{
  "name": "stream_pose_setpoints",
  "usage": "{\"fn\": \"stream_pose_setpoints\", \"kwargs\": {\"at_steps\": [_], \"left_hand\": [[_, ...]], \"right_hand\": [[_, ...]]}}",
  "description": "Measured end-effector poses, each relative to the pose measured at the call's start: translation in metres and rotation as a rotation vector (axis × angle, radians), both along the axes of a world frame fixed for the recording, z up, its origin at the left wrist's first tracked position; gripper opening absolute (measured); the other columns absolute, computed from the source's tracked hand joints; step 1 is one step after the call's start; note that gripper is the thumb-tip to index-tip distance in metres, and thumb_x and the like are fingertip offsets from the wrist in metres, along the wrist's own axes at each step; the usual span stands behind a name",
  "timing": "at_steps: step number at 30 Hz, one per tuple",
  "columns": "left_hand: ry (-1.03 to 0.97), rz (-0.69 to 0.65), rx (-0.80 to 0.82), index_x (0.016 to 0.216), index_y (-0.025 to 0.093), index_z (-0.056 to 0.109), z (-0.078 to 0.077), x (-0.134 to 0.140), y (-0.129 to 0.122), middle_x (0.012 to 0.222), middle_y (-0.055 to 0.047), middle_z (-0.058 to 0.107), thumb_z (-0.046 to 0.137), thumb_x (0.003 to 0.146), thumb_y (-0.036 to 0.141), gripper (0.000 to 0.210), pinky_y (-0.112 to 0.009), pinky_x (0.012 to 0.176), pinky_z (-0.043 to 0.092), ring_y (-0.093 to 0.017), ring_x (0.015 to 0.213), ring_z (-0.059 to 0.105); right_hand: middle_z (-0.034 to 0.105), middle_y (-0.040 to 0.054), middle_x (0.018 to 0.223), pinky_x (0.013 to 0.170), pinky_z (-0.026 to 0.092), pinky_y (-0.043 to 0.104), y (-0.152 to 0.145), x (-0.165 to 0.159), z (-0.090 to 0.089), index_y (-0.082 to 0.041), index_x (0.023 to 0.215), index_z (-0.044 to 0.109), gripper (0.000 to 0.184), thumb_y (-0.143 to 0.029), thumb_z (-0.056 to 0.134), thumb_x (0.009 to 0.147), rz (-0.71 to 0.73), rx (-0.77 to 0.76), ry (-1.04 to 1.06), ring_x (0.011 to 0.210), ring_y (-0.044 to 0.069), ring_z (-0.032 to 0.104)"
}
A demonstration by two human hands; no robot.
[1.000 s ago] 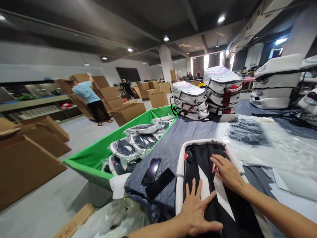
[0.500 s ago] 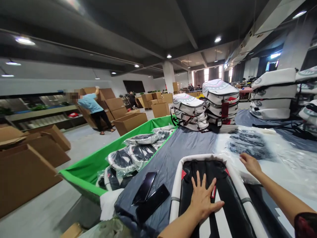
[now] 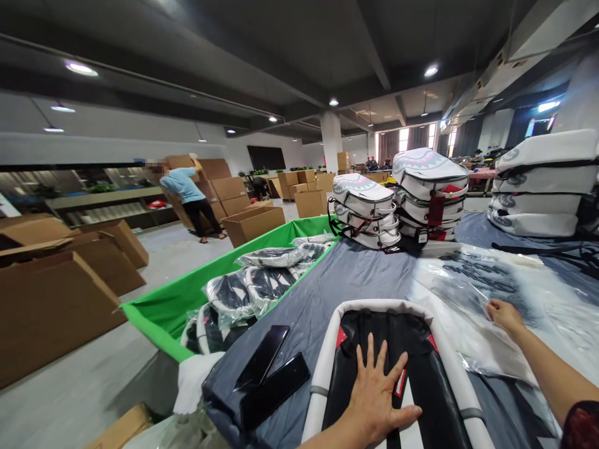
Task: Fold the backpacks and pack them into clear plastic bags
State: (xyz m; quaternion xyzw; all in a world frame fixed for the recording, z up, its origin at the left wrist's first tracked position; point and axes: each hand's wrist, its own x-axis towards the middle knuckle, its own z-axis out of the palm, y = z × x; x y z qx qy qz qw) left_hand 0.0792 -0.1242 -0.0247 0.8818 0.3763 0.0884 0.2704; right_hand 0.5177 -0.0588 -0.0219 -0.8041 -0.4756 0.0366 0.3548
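In the head view, a white-edged backpack (image 3: 435,393) lies with its black back panel up near the bench's near edge, its lower end running out of sight. The left hand (image 3: 374,396) rests flat on that panel, its fingers spread well apart and gripping nothing, with the thumb beside a small red label (image 3: 400,383). The right hand (image 3: 508,318) reaches toward the bench's right side, thumb and forefinger apparently pinched together on a clear plastic bag (image 3: 472,330) with dark print, one of what looks like a pile. Two phones (image 3: 264,354) lie by the near left corner of the bench (image 3: 322,280). A green bin (image 3: 154,305) with wrapped backpacks (image 3: 229,296) stands along the left edge, and stacked backpacks (image 3: 365,215) stand toward the far edge.

To do this well, the right fingers should pinch a single layer right at its edge, since thin film probably clings to the sheets below. A slow, low peel seems safer than a tug. The left palm should press only lightly, enough to steady the backpack without creasing its panel.
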Motion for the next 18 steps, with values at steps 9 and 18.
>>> {"fn": "stream_pose_setpoints", "kwargs": {"at_steps": [9, 18], "left_hand": [[-0.084, -0.006, 0.100, 0.160, 0.042, 0.026, -0.011, -0.002, 0.002, 0.172, -0.010, 0.009, 0.051, 0.090, 0.075, 0.081, -0.079, 0.116, -0.004, -0.045, 0.156, -0.010], [-0.868, 0.396, -0.219, 0.092, 0.016, 0.075, 0.001, 0.033, 0.005, 0.088, -0.006, 0.075, 0.060, 0.087, 0.067, 0.054, -0.034, 0.086, 0.052, -0.022, 0.088, 0.066]], "right_hand": [[0.054, 0.0018, 0.055, 0.053, 0.037, 0.030, -0.002, -0.106, 0.077, -0.022, 0.063, 0.059, 0.067, -0.088, 0.046, 0.066, 0.454, 0.048, 0.031, 0.054, 0.016, 0.046], [0.064, 0.0026, 0.068, 0.060, 0.046, 0.029, -0.102, -0.257, 0.050, -0.024, 0.074, 0.062, 0.064, -0.084, 0.043, 0.084, 0.650, 0.133, 0.022, 0.063, 0.019, 0.058]]}}
